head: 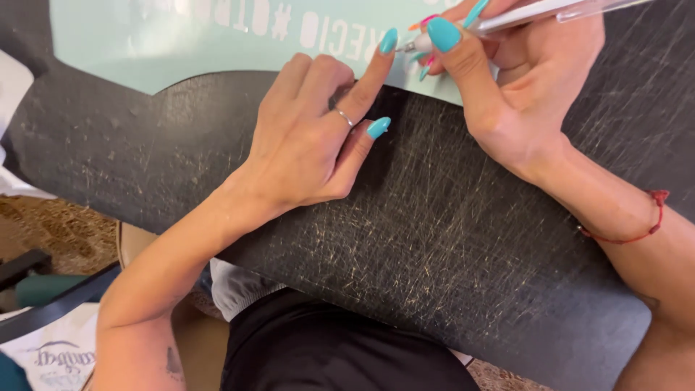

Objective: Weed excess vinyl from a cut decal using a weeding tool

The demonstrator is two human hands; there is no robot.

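Right hand [528,80]: grip closed around a pen-shaped tool [507,22], thumb and fingers pinching it near the tip.
Tool: clear and white barrel slanting up and away to the right of the grip; its small tip sits just left of the grip, at the near edge of the sheet.
Left hand [311,137]: lies flat, palm down, grip loose and holding nothing; the forefinger stretches out and presses on the sheet just beside the tool tip.
Ring [344,116]: thin silver band on a finger of the left hand.
Sheet [166,43]: pale mint-green, with white cut letters, lying beyond both hands and touched by the left forefinger.
Desk [434,232]: black, heavily scratched top under both hands and the sheet.
Bracelet [648,217]: thin red cord on the right wrist, well behind the grip.
Nails: long, painted turquoise on both hands.
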